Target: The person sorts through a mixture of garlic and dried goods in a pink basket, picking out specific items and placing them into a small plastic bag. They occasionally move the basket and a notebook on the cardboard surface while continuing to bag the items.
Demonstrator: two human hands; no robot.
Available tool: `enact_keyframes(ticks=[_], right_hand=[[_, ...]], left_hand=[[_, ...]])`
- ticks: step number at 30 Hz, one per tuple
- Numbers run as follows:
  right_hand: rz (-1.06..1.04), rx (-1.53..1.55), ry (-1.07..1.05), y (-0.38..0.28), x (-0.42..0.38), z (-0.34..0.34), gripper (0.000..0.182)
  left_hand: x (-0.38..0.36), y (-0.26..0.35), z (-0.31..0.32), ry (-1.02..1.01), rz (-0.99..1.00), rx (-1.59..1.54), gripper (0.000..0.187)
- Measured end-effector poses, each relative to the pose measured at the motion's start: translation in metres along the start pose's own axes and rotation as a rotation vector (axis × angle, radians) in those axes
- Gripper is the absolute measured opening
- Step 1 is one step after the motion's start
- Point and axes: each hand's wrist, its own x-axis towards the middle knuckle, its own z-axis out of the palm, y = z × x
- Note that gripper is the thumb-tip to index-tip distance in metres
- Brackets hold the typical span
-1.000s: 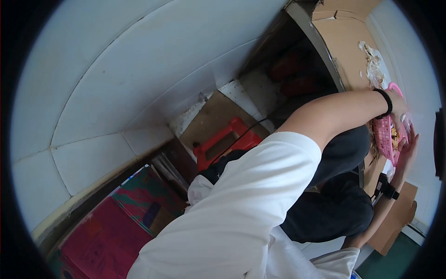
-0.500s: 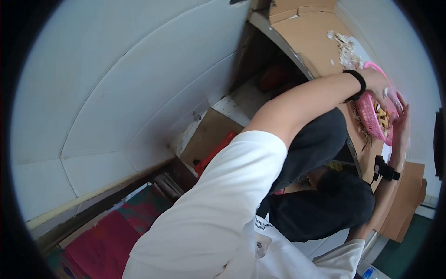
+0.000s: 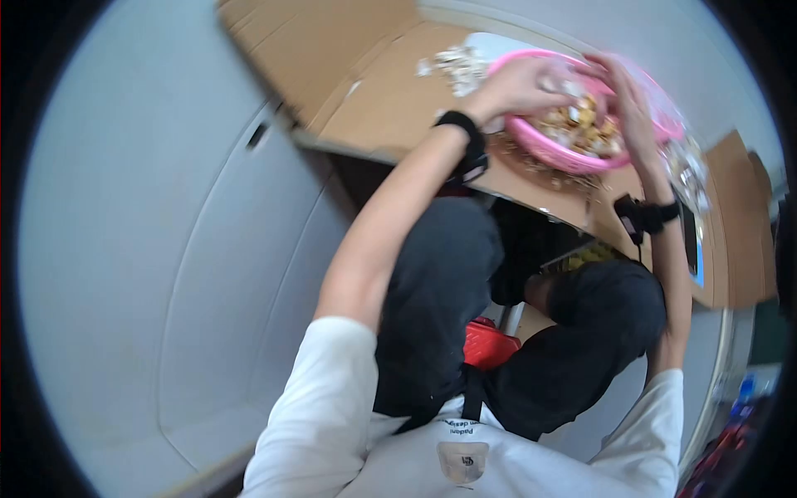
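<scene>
A pink plastic basket [image 3: 573, 159] holds many small brown-and-white pieces [image 3: 581, 133]. My left hand [image 3: 531, 85] reaches in over its left side, fingers bent together close above the pieces. A whitish bit shows at the fingertips, but I cannot tell what it is. My right hand [image 3: 627, 104] is over the right side of the basket, fingers apart and stretched, slightly blurred. Both wrists wear black bands.
The basket stands on a cardboard-covered table [image 3: 382, 100]. A pile of white scraps [image 3: 461, 68] lies to its left, with brown stringy bits [image 3: 540, 173] along its front. Clear plastic [image 3: 687, 170] and a cardboard flap [image 3: 739, 224] are at right. A red container [image 3: 490, 344] sits below.
The view has swung right, so the basket now appears further left and more of the table shows. My left hand has moved from the rim to over the pieces; my right hand stays at the basket.
</scene>
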Motion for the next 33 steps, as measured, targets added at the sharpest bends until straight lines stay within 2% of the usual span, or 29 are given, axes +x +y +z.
enact_keyframes(ticks=[1, 2, 4, 6, 7, 9, 11, 12, 15, 16, 17, 19, 20, 21, 23, 25, 27, 31, 33], right_hand=[[-0.047, 0.049, 0.04, 0.003, 0.001, -0.003, 0.041], [-0.043, 0.019, 0.092, 0.005, 0.001, -0.006, 0.041], [0.016, 0.045, 0.171, 0.021, 0.003, -0.011, 0.036], [0.086, 0.115, 0.219, 0.021, 0.0, -0.005, 0.026], [0.162, 0.077, 0.182, 0.022, -0.003, -0.007, 0.019], [0.314, -0.019, 0.127, 0.027, -0.004, -0.004, 0.016], [0.37, -0.064, -0.028, 0.038, -0.004, -0.007, 0.013], [0.296, -0.066, -0.082, 0.04, -0.005, -0.004, 0.013], [0.37, -0.142, -0.228, 0.036, -0.011, 0.0, 0.015], [0.444, -0.213, -0.299, 0.031, -0.012, -0.001, 0.023], [0.446, -0.212, -0.291, 0.026, -0.013, 0.001, 0.023], [0.419, -0.363, -0.44, 0.02, -0.015, 0.004, 0.034], [0.387, -0.469, -0.463, 0.017, -0.015, 0.005, 0.04], [0.39, -0.468, -0.458, 0.021, -0.015, 0.005, 0.04], [0.231, -0.52, -0.489, 0.033, -0.013, 0.007, 0.039], [0.256, -0.56, -0.508, 0.029, -0.011, 0.007, 0.037], [0.183, -0.63, -0.524, 0.031, -0.01, 0.009, 0.037], [0.132, -0.621, -0.417, 0.025, -0.011, 0.009, 0.037], [0.032, -0.648, -0.339, 0.019, -0.009, 0.01, 0.033]], left_hand=[[0.002, -0.001, 0.002, 0.064, 0.12, 0.042, 0.056], [0.005, -0.005, 0.005, 0.132, 0.237, 0.076, 0.054], [0.003, 0.0, 0.002, 0.162, 0.122, 0.267, 0.05], [0.003, 0.01, 0.002, 0.139, 0.138, 0.226, 0.047], [0.003, 0.011, 0.002, 0.159, 0.119, 0.179, 0.045], [0.005, 0.008, 0.004, 0.154, 0.106, 0.173, 0.042], [0.008, 0.006, 0.005, 0.167, 0.088, 0.157, 0.039], [0.007, 0.005, 0.005, 0.176, 0.069, 0.162, 0.037], [0.011, 0.003, 0.006, 0.196, 0.07, 0.167, 0.035], [0.01, 0.005, 0.006, 0.192, 0.041, 0.163, 0.034], [0.008, 0.007, 0.006, 0.187, 0.011, 0.16, 0.033], [0.008, 0.01, 0.007, 0.187, 0.025, 0.172, 0.033], [0.008, 0.011, 0.008, 0.183, 0.003, 0.131, 0.039], [0.008, 0.009, 0.007, 0.18, -0.019, 0.09, 0.045], [0.01, 0.004, 0.007, 0.177, -0.002, 0.118, 0.045], [0.012, 0.006, 0.007, 0.181, 0.043, 0.113, 0.046], [0.01, 0.008, 0.007, 0.175, 0.018, 0.118, 0.045], [0.01, 0.01, 0.008, 0.164, 0.014, 0.079, 0.042], [0.01, 0.009, 0.008, 0.18, 0.018, 0.07, 0.041]])
